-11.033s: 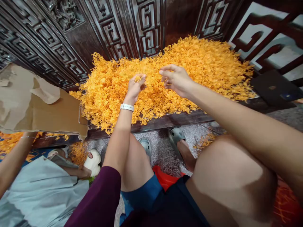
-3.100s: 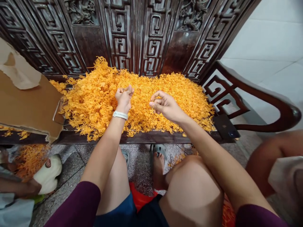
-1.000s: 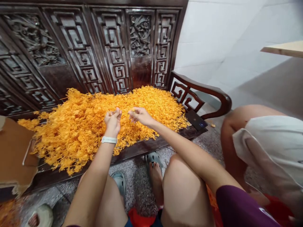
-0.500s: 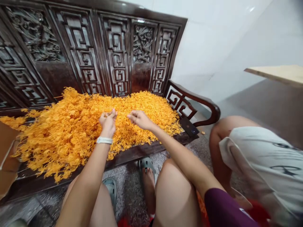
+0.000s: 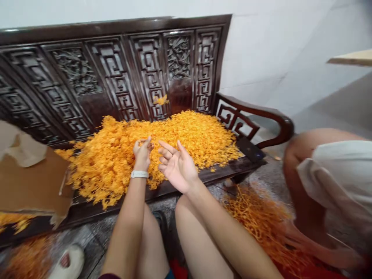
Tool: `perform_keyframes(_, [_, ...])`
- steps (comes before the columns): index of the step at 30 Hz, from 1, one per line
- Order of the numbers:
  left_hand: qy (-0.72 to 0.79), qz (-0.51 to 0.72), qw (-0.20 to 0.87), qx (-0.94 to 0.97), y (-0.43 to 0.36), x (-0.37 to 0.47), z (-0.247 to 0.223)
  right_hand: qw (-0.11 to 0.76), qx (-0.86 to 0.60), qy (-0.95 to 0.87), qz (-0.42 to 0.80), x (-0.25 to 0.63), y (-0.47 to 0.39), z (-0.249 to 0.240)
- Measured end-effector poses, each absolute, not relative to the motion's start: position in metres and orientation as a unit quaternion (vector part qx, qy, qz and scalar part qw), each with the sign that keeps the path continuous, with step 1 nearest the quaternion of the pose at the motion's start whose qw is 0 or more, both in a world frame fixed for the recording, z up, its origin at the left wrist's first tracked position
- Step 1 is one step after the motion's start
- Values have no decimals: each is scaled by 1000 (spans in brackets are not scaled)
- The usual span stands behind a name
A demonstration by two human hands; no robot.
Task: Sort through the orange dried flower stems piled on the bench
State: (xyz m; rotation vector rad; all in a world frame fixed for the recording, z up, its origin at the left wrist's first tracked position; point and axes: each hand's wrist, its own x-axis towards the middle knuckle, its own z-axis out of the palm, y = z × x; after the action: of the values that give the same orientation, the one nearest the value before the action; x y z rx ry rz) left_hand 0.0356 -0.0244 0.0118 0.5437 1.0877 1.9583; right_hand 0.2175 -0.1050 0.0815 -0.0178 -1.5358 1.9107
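Head view: our left hand (image 5: pixel 142 152) has a pinching grip on orange strands (image 5: pixel 174 135) heaped on the dark carved wooden counter (image 5: pixel 186 184); our right hand (image 5: pixel 177 166) is released, beside brown cardboard (image 5: pixel 31 186) and a black phone (image 5: pixel 250 149).

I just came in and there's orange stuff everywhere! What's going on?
A person sits facing a carved wooden bench heaped with an orange pile of stringy bits. Their left hand pinches a few strands above the pile. Their right hand is open, palm up and empty, and one small orange bit is in the air by the bench back. More orange strands lie on the floor, and another person sits at the right.
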Motion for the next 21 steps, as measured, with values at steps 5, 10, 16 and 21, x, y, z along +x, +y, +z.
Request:
perform_keyframes(5, [419, 751, 484, 164, -31, 47, 30, 380, -158, -543, 731, 211, -118, 79])
perform_keyframes(10, [287, 741, 571, 208, -38, 64, 38, 532, -288, -545, 580, 204, -89, 50])
perform_keyframes(16, [270, 708, 623, 193, -34, 72, 40, 570, -370, -518, 519, 187, -63, 13])
perform_keyframes(21, [281, 665, 643, 254, -31, 71, 36, 553, -380, -527, 521, 183, -55, 10])
